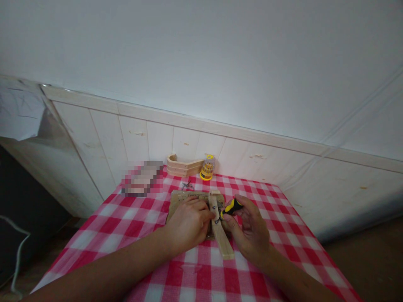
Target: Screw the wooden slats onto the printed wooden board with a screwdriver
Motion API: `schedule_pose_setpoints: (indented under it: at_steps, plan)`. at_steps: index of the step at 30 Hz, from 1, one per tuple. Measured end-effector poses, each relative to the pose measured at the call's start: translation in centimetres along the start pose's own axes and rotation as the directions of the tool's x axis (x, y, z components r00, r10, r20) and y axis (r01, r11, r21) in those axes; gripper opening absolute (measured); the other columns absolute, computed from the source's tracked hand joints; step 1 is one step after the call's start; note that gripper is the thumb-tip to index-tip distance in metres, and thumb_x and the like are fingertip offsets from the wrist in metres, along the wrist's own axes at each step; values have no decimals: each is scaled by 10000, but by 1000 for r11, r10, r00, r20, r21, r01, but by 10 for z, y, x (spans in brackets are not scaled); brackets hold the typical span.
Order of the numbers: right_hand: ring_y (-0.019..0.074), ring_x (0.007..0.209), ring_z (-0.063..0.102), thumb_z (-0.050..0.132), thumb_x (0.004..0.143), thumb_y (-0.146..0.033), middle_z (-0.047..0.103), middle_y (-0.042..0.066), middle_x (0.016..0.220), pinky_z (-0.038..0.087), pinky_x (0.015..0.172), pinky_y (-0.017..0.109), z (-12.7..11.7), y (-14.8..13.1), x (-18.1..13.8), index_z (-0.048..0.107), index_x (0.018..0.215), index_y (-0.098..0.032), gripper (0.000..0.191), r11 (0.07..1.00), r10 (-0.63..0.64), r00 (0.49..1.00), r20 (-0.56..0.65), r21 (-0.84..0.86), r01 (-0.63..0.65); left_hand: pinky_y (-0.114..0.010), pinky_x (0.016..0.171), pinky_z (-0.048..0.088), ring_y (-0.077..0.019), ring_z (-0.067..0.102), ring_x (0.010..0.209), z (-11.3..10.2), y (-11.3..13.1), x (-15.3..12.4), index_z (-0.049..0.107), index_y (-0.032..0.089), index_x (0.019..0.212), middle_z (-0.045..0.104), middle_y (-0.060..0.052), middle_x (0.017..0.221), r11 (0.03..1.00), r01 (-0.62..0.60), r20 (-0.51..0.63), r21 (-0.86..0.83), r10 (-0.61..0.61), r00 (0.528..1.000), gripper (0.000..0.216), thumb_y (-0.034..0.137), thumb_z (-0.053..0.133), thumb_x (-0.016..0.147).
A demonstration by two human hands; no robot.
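Note:
My right hand (252,228) is closed around a yellow and black screwdriver (232,206), whose tip points down-left at a light wooden piece (223,243). That piece has a curved far end, a straight near end and dark screws or holes along its middle. My left hand (192,220) is closed at the left side of the wooden piece, its fingertips touching the piece near the screwdriver tip. Whether those fingers also pinch a small screw is hidden. Beneath lies a flat brown cardboard piece (176,201) with dark printed marks, partly covered by my left hand.
Behind, near the wall, stand a stack of similar curved wooden pieces (182,167) and a clear-topped yellow bit case (207,168). Small dark screws (187,185) lie in front of them. A blurred-out flat object (143,178) is at the back left. A red-and-white checked cloth (151,235) covers the table.

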State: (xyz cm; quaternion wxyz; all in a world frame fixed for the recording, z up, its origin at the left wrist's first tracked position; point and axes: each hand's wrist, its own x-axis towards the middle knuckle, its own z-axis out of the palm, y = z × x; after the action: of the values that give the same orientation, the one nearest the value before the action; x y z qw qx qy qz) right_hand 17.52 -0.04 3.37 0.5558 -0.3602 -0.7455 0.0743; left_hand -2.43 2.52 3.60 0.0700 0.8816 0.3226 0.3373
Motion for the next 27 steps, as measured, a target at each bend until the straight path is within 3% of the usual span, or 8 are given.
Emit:
schedule_pose_setpoints:
  at_steps: [15, 23, 27]
  plan:
    - [193, 887, 741, 642, 915, -123, 708, 85, 1169, 648, 771, 317, 1, 0, 1, 507, 1424, -300, 556, 997, 60, 998, -20, 43, -59, -390, 827, 568, -229, 696, 849, -2, 1, 0, 776, 214, 910, 724, -55, 816, 1000, 3, 20, 24, -4, 1000, 273, 83, 553, 820]
    - [196, 838, 735, 657, 905, -133, 721, 89, 1116, 648, 736, 324, 0, 2, 0, 530, 1409, -284, 541, 1000, 25, 1000, -20, -5, -25, -357, 802, 565, -216, 696, 833, -2, 1, 1, 773, 208, 889, 719, -55, 804, 1000, -3, 15, 30, 2, 1000, 268, 78, 547, 825]
    - [201, 874, 745, 663, 911, -151, 716, 79, 1139, 654, 763, 327, 2, 0, 2, 546, 1393, -303, 518, 996, 59, 998, -25, 75, -57, -371, 819, 561, -221, 695, 839, -1, 0, 0, 772, 215, 894, 721, -52, 813, 1000, -6, 6, 21, 5, 1000, 268, 78, 551, 827]
